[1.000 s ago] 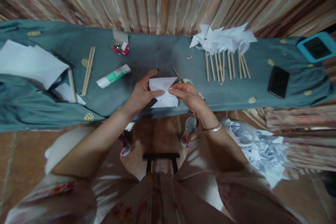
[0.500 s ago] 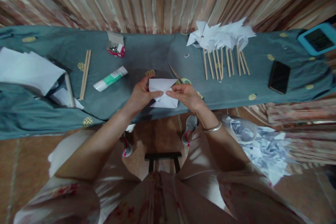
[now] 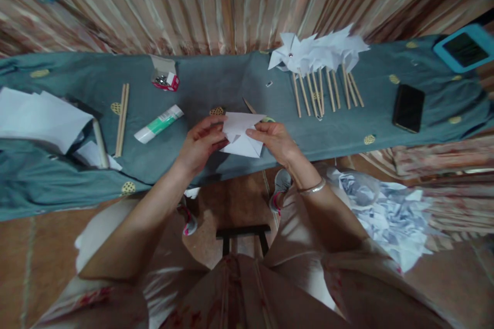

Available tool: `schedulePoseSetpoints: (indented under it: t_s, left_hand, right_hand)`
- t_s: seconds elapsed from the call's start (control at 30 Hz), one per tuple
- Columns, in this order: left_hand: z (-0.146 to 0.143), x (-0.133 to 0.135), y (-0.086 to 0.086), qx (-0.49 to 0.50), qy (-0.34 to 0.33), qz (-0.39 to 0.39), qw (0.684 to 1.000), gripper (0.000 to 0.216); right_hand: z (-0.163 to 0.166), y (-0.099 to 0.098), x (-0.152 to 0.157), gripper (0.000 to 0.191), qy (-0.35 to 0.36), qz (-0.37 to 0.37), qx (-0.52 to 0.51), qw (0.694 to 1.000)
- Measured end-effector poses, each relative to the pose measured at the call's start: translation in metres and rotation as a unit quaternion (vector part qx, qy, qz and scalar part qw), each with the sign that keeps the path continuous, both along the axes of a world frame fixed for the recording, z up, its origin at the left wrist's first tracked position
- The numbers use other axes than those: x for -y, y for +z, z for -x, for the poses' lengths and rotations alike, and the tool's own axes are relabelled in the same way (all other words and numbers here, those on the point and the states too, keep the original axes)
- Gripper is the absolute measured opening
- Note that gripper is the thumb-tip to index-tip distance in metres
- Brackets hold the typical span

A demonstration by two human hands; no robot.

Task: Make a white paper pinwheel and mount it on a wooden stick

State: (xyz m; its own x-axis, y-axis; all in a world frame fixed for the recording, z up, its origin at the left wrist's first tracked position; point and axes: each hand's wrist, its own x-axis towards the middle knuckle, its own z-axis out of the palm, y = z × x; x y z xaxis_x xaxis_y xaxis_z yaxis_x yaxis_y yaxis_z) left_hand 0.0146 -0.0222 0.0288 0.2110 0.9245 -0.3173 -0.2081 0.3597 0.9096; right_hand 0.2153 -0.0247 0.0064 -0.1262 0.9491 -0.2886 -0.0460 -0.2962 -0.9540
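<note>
A white cut paper square (image 3: 242, 133) is held over the near edge of the teal-clothed table (image 3: 216, 77). My left hand (image 3: 200, 145) grips its left side, fingers curled over a folded flap. My right hand (image 3: 275, 143) pinches the paper at its right side near the middle. Behind the paper lie scissors (image 3: 255, 111), partly hidden. A row of finished white paper pinwheels (image 3: 316, 54) on wooden sticks lies at the back right.
A glue tube (image 3: 158, 123), two loose sticks (image 3: 121, 119) and a small red box of pins (image 3: 165, 80) lie to the left. White sheets (image 3: 40, 118) are at far left. A black phone (image 3: 408, 108) and a blue-cased device (image 3: 465, 49) are on the right. Crumpled paper (image 3: 389, 216) lies beside my knee.
My left hand's fingers have curled over the paper's left flap and bent it toward the middle. The paper has tilted slightly. The head camera has shifted a little, so the table appears lower.
</note>
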Motion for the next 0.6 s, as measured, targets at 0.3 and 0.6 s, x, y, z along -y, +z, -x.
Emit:
schedulePoseSetpoints:
  t_s: [0.3,0.6]
  left_hand:
    - [-0.0028,-0.0004,-0.0081,-0.074,-0.011,-0.038,0.996,0.019]
    - [-0.0083,0.0007,-0.0079,-0.096,-0.006,-0.052,0.994,0.020]
  right_hand:
    - [0.0036,0.0092,0.0024,0.052,0.013,0.000,-0.005,1.000]
    - [0.0033,0.0053,0.0031,0.053,0.019,-0.017,0.012,1.000]
